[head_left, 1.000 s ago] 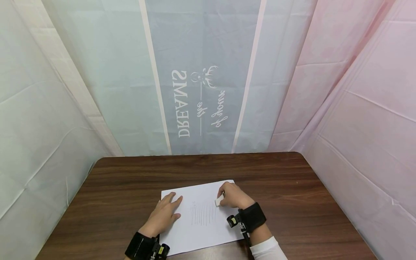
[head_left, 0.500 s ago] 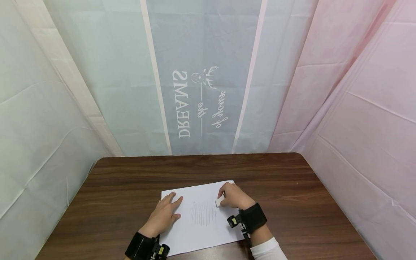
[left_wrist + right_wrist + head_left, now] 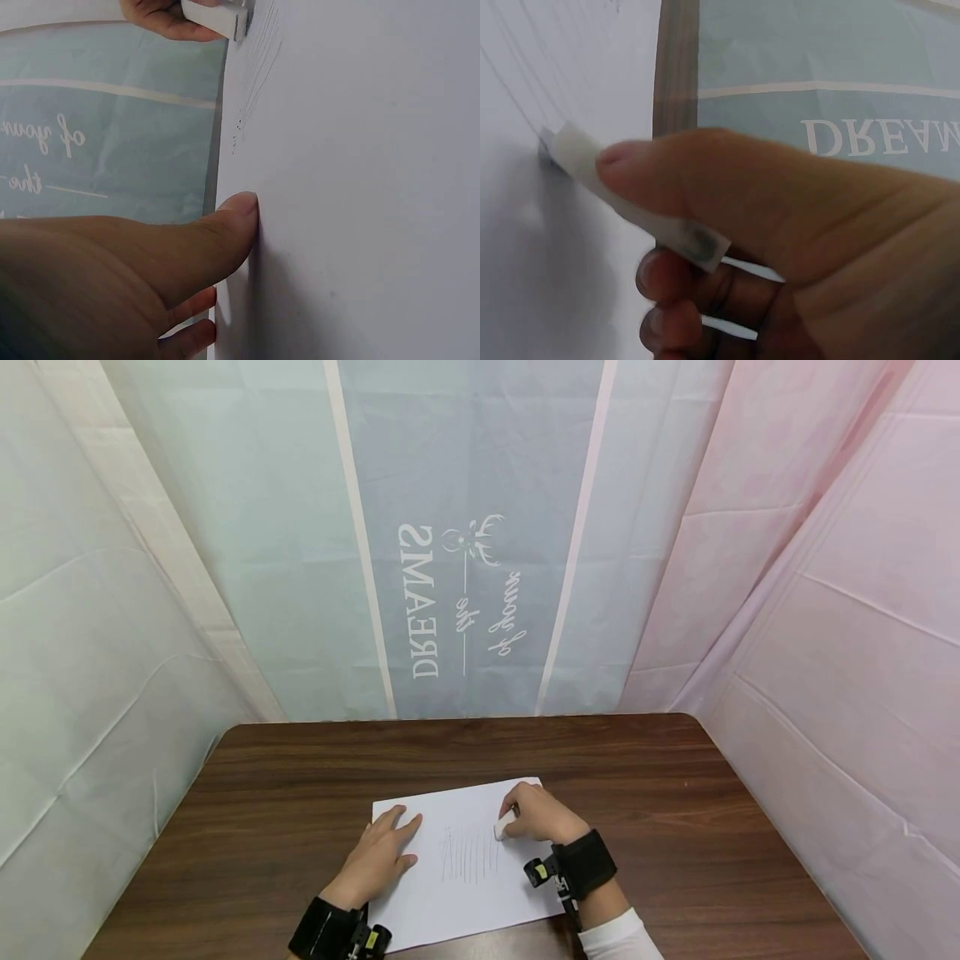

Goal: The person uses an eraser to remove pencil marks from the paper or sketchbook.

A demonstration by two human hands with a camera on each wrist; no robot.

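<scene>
A sheet of white paper [image 3: 465, 918] lies on the dark wooden table, with a row of thin pencil lines [image 3: 469, 856] near its middle. My left hand [image 3: 375, 856] rests on the paper's left side, fingers spread; its thumb [image 3: 232, 225] touches the sheet in the left wrist view. My right hand [image 3: 543, 814] pinches a white eraser [image 3: 630, 195] between thumb and fingers. The eraser's tip meets the paper at the upper end of the rightmost lines. A dark smudge shows near that tip in the right wrist view.
The brown wooden table [image 3: 675, 810] extends around the paper. Behind it hangs a pale blue curtain [image 3: 480, 460] with mirrored lettering, and pale fabric [image 3: 847, 610] closes off the sides. Black straps with small cameras [image 3: 585, 862] sit on both wrists.
The right hand and eraser have shifted very slightly left and down toward the lines. My left hand stays in place on the paper.
</scene>
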